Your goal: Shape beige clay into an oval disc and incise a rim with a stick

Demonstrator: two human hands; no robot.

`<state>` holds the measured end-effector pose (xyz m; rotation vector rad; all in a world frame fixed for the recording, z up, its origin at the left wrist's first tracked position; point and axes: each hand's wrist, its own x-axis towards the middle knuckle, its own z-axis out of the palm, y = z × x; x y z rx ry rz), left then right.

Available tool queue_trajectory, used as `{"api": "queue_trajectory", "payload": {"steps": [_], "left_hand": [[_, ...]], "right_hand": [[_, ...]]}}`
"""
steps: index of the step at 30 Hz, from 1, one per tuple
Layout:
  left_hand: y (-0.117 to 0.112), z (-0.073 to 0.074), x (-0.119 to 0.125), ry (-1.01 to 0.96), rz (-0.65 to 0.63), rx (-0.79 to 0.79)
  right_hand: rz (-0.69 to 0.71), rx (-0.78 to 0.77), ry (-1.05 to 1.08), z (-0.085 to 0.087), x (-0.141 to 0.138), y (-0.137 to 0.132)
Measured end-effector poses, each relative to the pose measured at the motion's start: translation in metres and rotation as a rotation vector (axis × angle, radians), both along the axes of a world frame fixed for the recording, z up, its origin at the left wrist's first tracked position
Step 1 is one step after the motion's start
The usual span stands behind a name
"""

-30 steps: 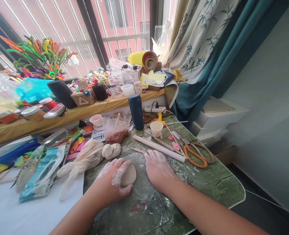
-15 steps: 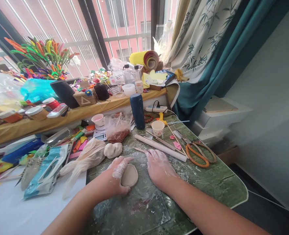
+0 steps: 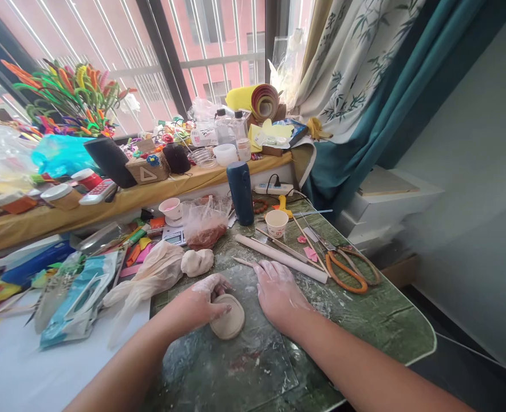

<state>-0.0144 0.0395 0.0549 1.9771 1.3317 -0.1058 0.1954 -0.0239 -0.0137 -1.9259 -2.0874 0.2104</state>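
Note:
A flat, round clay disc point(image 3: 230, 325) lies on a clear, smeared board point(image 3: 265, 366). My left hand point(image 3: 204, 300) is curled at its upper left edge, thumb on the top face and fingers bent round the far rim. White clay residue coats the knuckles. My right hand point(image 3: 279, 294) rests palm down on the board, a short way right of the disc. From under its fingertips sticks out a pointed wooden clay tool point(image 3: 243, 261); the rest of the tool is hidden. Beyond my left hand sits a lump of pale clay point(image 3: 197, 262).
Beyond my right hand lie a pale rolling pin point(image 3: 283, 259), thin sticks and orange-handled scissors point(image 3: 350, 273). A paper cup point(image 3: 276, 224), blue bottle point(image 3: 240, 194) and bag of brown clay point(image 3: 208, 229) stand behind. Crumpled plastic point(image 3: 150, 277) and craft packets crowd the left.
My left hand's thumb has moved from the disc's near side up onto its face, and the fingers have curled in. The disc has shifted slightly toward me. My right hand stays put.

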Motion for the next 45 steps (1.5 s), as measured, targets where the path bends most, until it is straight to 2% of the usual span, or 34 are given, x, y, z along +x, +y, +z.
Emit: {"api": "queue_trajectory", "payload": {"steps": [5,9,11,13,15,18,21,24,27,32,35,38,40,41,43,45], "left_hand": [[-0.003,0.007,-0.004,-0.085,-0.017,-0.152],[-0.009,0.009,-0.010,-0.106,-0.079,-0.152],[-0.014,0.008,-0.014,-0.105,-0.067,-0.133],[-0.017,0.006,-0.019,-0.139,-0.022,-0.128],[-0.019,0.004,-0.026,-0.235,0.030,-0.192],[-0.017,0.001,-0.034,-0.475,0.127,-0.346],[-0.014,0.004,-0.036,-0.711,0.274,-0.312],[-0.016,0.010,-0.029,-0.890,0.390,-0.172],[-0.024,0.010,-0.019,-1.021,0.459,-0.154],[-0.034,-0.011,-0.009,-1.155,0.514,-0.287],[-0.036,-0.021,-0.006,-1.161,0.511,-0.294],[-0.036,-0.024,-0.006,-1.129,0.487,-0.242],[-0.037,-0.023,-0.006,-1.156,0.514,-0.258],[-0.039,-0.022,-0.005,-1.194,0.542,-0.319],[-0.043,-0.019,-0.002,-1.281,0.602,-0.578],[-0.050,-0.015,0.003,-1.327,0.649,-0.901]], "right_hand": [[-0.011,0.008,-0.011,-0.003,-0.001,0.001],[-0.009,0.013,-0.015,-0.002,0.000,0.001],[0.002,0.011,-0.010,-0.001,0.000,0.000],[0.016,0.018,-0.001,-0.001,0.001,0.000],[0.027,0.027,0.013,-0.003,0.001,0.000],[0.033,0.051,0.048,-0.007,0.003,0.000],[0.045,0.113,0.127,-0.007,0.008,-0.002],[0.180,0.196,0.328,0.001,0.015,-0.009],[0.315,0.166,0.666,0.011,0.011,-0.019],[0.132,-0.209,1.345,0.012,-0.027,-0.024],[0.093,-0.259,1.455,0.009,-0.043,-0.021],[0.063,-0.098,1.274,0.010,-0.043,-0.022],[0.096,0.133,1.052,0.012,-0.036,-0.024],[0.145,0.277,0.932,0.013,-0.032,-0.025],[0.270,0.535,0.708,0.014,-0.024,-0.027],[0.354,0.662,0.526,0.015,-0.020,-0.029]]}}
